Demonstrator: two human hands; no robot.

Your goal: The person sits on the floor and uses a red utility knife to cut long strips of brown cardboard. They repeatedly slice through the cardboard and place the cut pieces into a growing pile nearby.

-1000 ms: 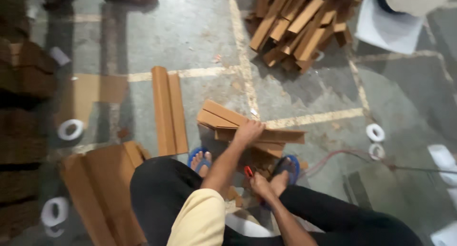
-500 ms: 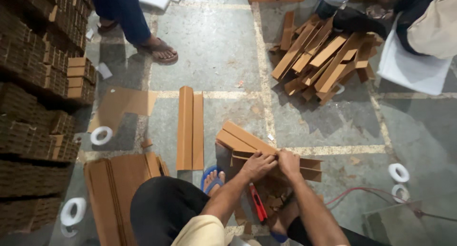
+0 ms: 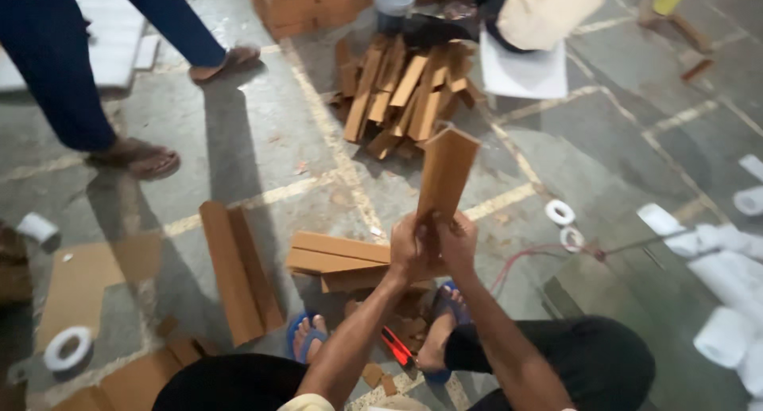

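My two hands, left [image 3: 409, 248] and right [image 3: 457, 242], hold a brown folded cardboard strip [image 3: 446, 172] upright; the grip is tight. The grey concrete floor [image 3: 262, 149] has pale lines.

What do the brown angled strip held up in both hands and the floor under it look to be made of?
The angled strip looks like cardboard or pressed paperboard: matte tan, flat faces folded along one sharp crease. Both hands, left hand and right hand, grip its lower end. The floor looks like grey concrete, dull and stained, with pale painted lines.
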